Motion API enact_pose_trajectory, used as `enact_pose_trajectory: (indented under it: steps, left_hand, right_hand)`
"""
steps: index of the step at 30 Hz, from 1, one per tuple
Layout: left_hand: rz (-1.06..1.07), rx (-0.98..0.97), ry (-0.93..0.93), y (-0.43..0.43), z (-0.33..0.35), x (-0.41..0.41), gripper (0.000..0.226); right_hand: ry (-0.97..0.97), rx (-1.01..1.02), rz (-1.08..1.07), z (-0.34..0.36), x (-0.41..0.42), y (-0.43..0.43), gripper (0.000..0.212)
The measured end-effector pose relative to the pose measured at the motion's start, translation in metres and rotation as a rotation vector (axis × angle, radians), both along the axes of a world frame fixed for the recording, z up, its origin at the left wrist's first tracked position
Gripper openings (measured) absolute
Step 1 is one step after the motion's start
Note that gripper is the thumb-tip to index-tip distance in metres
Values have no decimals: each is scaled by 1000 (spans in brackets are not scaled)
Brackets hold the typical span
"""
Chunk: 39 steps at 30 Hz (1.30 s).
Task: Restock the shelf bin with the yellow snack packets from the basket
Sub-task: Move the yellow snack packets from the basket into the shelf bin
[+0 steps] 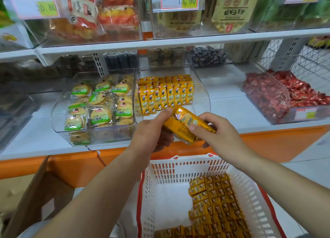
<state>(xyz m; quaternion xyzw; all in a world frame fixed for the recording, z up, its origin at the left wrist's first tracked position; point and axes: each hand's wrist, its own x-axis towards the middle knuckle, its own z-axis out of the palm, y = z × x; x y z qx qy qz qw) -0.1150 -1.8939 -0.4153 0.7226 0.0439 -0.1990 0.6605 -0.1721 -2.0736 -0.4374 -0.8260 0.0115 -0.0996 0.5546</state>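
Both hands hold a small stack of yellow snack packets (187, 126) in front of the shelf bin (203, 94), above the basket (178, 168). The left hand (151, 132) has its fingers curled under one end, and the right hand (216, 130) pinches the other end. The packets look light, glossy and probably slippery, so I think it is safer to hold them by the long sides.

The shelf bin (200, 89) is clear plastic, and the yellow snack packets (164, 96) in it carry a dark cartoon figure. In front of the bin, the held packets (187, 126) are glossy orange-yellow. Left of it, the biscuit packs (100, 103) show green-and-white labels. Right of it, the sweets (278, 96) are red. Below it, the basket (178, 169) is white lattice with a red rim, and the shelf edge (276, 144) is orange.
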Motion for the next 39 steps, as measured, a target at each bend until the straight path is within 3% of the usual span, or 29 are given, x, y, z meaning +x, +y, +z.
enact_pose_trajectory:
  steps: [3, 8, 14, 18, 24, 30, 37, 39]
  left_hand:
    - [7, -4, -3, 0, -3, 2, 58]
    - [-65, -30, 54, 1, -4, 4, 63]
    - [-235, -127, -161, 8, -2, 6, 28]
    - [-159, -95, -197, 11, -3, 7, 35]
    - [-114, -154, -126, 18, -4, 15, 36]
    - [-134, -133, -155, 46, 3, 35, 36]
    - [-11, 46, -310, 91, -1, 59, 48]
    - [-15, 60, -374, 99, -4, 63, 38]
  right_hand:
    - [47, 106, 13, 0, 1, 3, 32]
    - [79, 95, 16, -2, 4, 5, 27]
    - [222, 415, 48, 3, 5, 2, 50]
    - [311, 518, 80, 2, 5, 9, 43]
    - [317, 737, -54, -2, 11, 10, 19]
    - [161, 327, -87, 10, 32, -5, 41]
    - [33, -112, -211, 9, 133, 4, 40]
    - [19, -314, -179, 3, 167, 8, 43]
